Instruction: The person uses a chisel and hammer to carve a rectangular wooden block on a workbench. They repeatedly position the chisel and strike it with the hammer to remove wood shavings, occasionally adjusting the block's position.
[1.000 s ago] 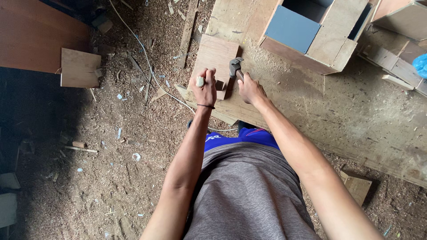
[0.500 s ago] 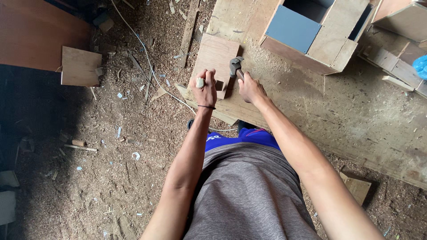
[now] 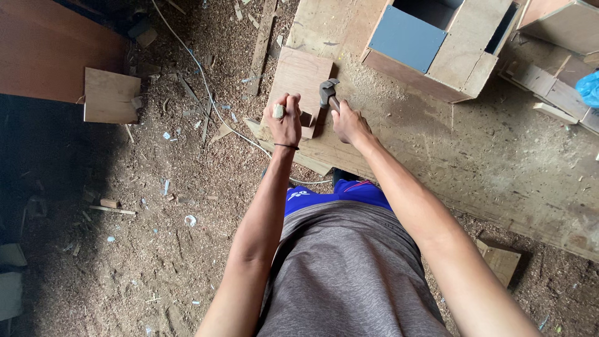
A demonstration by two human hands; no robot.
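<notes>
right hand clamped on the hammer handle, head poised over the small wood block, left hand closed beside it steadying the plywood piece on the big board (nail too small to see): best short, square taps, fingers clear.

Grey-blue panel on pale box, dark-headed hammer, brown board.

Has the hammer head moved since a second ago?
No. The hammer sits at the same spot by the right edge of the small wooden board, gripped in the right hand; the left hand steadies the work.
</notes>
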